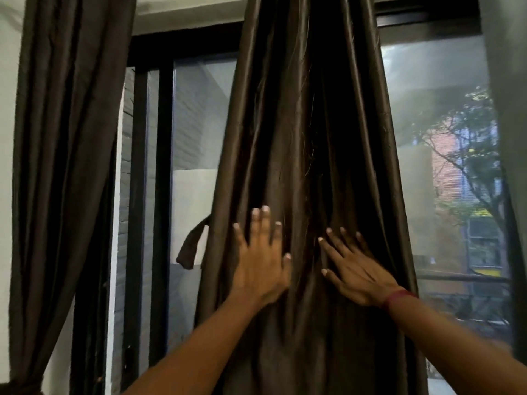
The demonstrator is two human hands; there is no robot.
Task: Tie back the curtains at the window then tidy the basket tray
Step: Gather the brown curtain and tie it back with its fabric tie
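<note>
A dark brown satin curtain (302,124) hangs in folds down the middle of the window. My left hand (261,258) lies flat on its left folds with fingers spread. My right hand (356,266), with a red band at the wrist, rests flat on the folds just to the right. Neither hand grips the cloth. A strip of the same brown fabric (191,243), like a tie-back, dangles loose off the curtain's left edge. A second brown curtain (65,166) hangs at the far left, gathered near the bottom corner. No basket tray is in view.
Behind the curtains stands a black-framed window (165,172) with glass panes; trees and a brick building show through the right pane (450,181). A grey curtain edge (510,138) hangs along the right border. White wall lies at the far left.
</note>
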